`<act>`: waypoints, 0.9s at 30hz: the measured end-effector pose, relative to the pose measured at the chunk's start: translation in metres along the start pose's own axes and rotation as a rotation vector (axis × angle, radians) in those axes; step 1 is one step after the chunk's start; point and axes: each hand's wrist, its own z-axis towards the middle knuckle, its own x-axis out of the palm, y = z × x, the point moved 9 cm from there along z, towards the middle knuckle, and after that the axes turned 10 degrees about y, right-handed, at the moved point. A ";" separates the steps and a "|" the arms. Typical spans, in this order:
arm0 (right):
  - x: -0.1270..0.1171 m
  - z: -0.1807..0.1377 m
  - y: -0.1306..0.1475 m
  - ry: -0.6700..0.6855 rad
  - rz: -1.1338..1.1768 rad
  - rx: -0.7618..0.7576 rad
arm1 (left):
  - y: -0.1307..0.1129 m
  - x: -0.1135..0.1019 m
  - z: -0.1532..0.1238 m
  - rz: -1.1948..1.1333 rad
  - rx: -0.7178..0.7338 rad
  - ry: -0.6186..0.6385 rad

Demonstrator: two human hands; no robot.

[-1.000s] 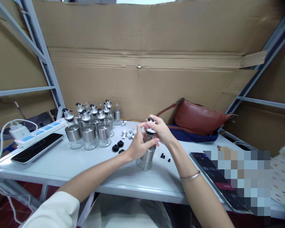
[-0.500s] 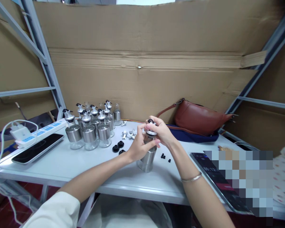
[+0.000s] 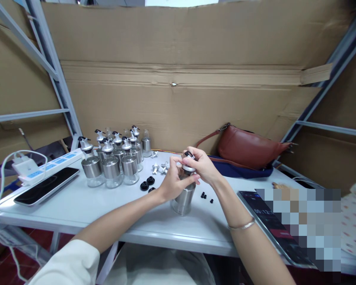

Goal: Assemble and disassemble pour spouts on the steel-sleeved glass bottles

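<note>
An oil bottle (image 3: 184, 202) of glass with a steel sleeve stands upright on the table in front of me. My left hand (image 3: 175, 178) is wrapped round its neck and upper body. At its top, my right hand (image 3: 202, 164) grips the silver pour spout (image 3: 189, 167) with a black flap, which sits on the bottle's mouth. Whether the spout is fully seated is hidden by my fingers. Black stoppers (image 3: 144, 185) lie left of my left hand, with loose silver spout parts (image 3: 156, 169) behind them. Several tiny black pieces (image 3: 204, 196) lie right of the bottle.
Several similar bottles (image 3: 111, 172) with spouts are grouped at the left. Farther left are a phone (image 3: 47, 185) and a white power strip (image 3: 59, 160). A brown bag (image 3: 249, 148) rests at the back right, and a device with a timer screen (image 3: 269, 221) lies at the right.
My right hand has turned slightly on the spout, and its wrist has shifted a little to the right. The black flap now points a different way. My left hand keeps its hold.
</note>
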 end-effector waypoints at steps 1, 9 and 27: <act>0.000 0.000 0.001 -0.004 -0.005 0.000 | 0.000 0.000 0.000 -0.004 0.004 -0.002; 0.003 -0.005 0.017 -0.021 -0.207 -0.034 | -0.001 -0.001 -0.002 0.006 0.012 -0.018; 0.006 -0.019 0.048 -0.117 -0.684 -0.138 | 0.000 0.005 -0.002 0.064 -0.002 0.074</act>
